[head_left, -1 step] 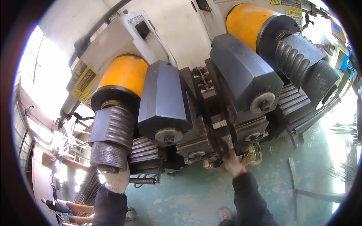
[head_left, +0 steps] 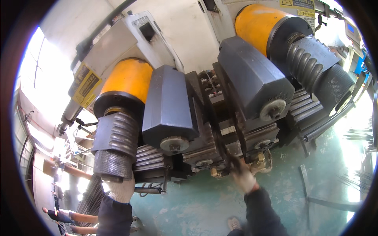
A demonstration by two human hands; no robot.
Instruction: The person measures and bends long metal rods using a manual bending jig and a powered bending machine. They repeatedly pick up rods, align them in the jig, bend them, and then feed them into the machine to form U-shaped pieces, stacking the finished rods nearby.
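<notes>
In the head view, take the left grey block as the landmark. Below and left of it, the left hand is up against the underside of a knurled collar; its fingers are hidden, so I cannot tell how far they are open or whether they grip. Below and right of the block, the right hand is blurred, its fingers reaching up to a dark piece; I cannot tell whether they close around it or only touch it.

If the machine's parts moved now, the right fingers could be pinched, being so near the metal; the left could be caught likewise, since the collar screens it from sight. A poor hold on the dark piece might let it slip.

Right of the landmark stands the right grey block; below and right of it, a brass fitting crowds the right hand. Left of the landmark is a yellow cylinder. Well below it spreads the green floor.
</notes>
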